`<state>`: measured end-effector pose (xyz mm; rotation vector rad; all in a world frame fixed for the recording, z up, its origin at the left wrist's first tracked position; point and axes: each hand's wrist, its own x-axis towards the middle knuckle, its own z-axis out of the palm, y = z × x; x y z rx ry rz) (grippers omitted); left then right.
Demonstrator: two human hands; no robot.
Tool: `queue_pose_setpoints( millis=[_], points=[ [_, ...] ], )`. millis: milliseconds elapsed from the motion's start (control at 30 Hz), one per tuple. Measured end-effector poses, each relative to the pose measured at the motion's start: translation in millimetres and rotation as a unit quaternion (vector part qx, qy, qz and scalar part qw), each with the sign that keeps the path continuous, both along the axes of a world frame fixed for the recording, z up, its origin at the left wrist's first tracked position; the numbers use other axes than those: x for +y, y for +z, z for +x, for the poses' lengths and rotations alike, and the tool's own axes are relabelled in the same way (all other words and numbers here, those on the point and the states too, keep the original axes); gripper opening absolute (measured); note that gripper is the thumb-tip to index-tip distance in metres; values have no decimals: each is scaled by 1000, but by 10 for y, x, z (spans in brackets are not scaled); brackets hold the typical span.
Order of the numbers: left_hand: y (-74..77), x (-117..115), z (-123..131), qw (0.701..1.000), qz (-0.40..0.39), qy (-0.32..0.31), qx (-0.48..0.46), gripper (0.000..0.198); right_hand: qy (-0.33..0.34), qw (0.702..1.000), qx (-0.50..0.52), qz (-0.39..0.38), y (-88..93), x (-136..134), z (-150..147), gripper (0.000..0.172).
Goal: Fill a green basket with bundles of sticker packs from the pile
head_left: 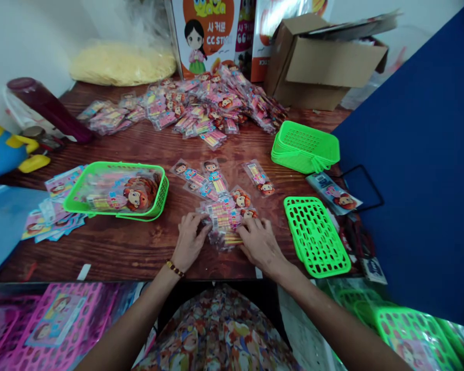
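Observation:
In the head view, a small stack of clear packets [223,219] with yellow and pink sticks inside lies near the table's front edge. My left hand [190,239] is closed on the stack's left edge, thumb toward the packets. On the opposite side, my right hand [260,245] has its fingers curled over the right edge. My fingertips are partly hidden against the plastic. Several loose packets [216,180] fan out just beyond the stack, and one more packet [258,178] lies apart to the right. A green basket [164,190] filled with similar packets stands to the left.
A large heap of packets [201,105] spreads across the back. Nested green baskets [305,147] and green perforated lids [316,237] sit at right, near a blue panel [420,170]. Printed cards [54,224], a dark red bottle [52,111] and an open carton [324,62] stand around.

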<state>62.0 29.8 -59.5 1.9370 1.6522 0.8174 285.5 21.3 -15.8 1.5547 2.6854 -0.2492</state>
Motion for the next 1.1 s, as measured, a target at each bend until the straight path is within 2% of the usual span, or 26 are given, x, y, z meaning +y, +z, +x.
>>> queue_pose_setpoints(
  millis=[67,133,267,300,367,467,567,667,733,800,867,1000,1100],
  points=[
    [9,21,8,1000,-1,4,6,27,25,1000,7,-11,12,-26,-3,16],
    [16,38,23,1000,-4,4,27,30,37,999,9,-15,11,-6,-11,23],
    [23,72,34,998,-19,-26,62,15,30,1000,-6,-3,-21,141,-41,72],
    [22,82,30,997,-19,-30,63,16,30,999,-11,-9,-27,180,-49,79],
    [16,111,14,997,-17,-35,65,25,28,999,-15,-26,-26,240,-62,84],
    [15,165,-9,994,-7,-56,90,37,25,999,-13,-45,5,263,-79,72],
    [39,199,-9,991,10,-82,104,22,16,999,-12,-31,26,214,-86,53],
    [75,180,5,994,18,-90,54,8,6,1000,-11,3,10,132,-69,60],
    [94,139,9,995,20,-98,5,8,9,1000,-6,17,-5,76,-52,70],
    [100,82,5,994,18,-106,-27,10,14,1000,-5,25,-7,21,-45,70],
    [89,16,0,993,13,-111,-41,11,9,999,-11,34,5,-39,-56,59],
    [46,-131,19,991,-4,-118,-68,17,-29,999,-17,41,47,-164,-94,28],
    [78,-250,55,987,-34,-119,-98,21,-45,998,-13,45,77,-210,-93,16]
  ],
)
